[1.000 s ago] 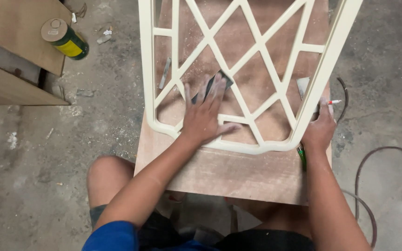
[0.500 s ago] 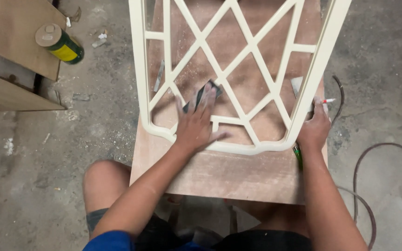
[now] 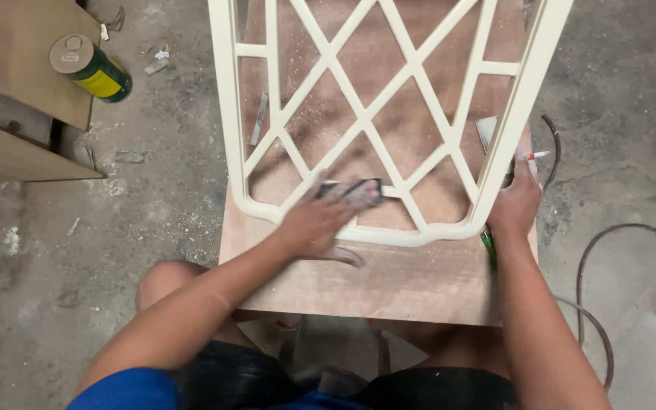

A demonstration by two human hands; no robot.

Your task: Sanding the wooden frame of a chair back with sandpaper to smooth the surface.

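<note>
Best sanded flat: left hand [image 3: 314,222] grip presses dark sandpaper [image 3: 354,190] on cream lattice frame [image 3: 411,235]; right hand [image 3: 515,203] clamps its rail.

Lighting's pretty flat and soft here, seems to come from overhead, no hard glare anywhere. The cream-painted lattice wooden frame [image 3: 389,114] is the brightest thing and throws a soft shadow onto the dusty brown plywood board [image 3: 389,281] under it, smudgy near the board's left edge. The left hand [image 3: 313,224] is motion-blurred, fingers smeared, and so is the dark sanding pad [image 3: 354,190] it presses. The right hand [image 3: 516,205] is sharp. The grey concrete floor [image 3: 153,190] goes dimmer toward the lower corners. Straight lines bow a little at the edges, wide lens stuff.
</note>
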